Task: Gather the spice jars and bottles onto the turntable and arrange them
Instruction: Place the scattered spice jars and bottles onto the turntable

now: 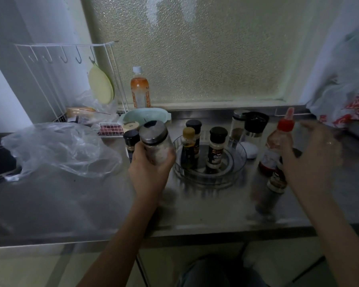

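A: Biggest thing first: the steel counter [95, 204] fills the lower frame, and our clear turntable [239, 162] sits at centre, with three bottles standing inside it. Other jars stand outside it, behind and to both sides.

B: Our left hand [148, 172] has its fingers clamped round the metal-lidded jar [155, 142], raised just left of the turntable rim. If we swing it in low, we could clip the rim or topple the yellow-capped bottle [188, 147] standing nearest.

A: And the right hand [311, 156], at the right, is blurred. The fingers seem wrapped on the red-capped bottle [278, 141], but we cannot tell how firmly.

B: A loose hold there, and it could drop onto the small jar [277, 182] just below it.
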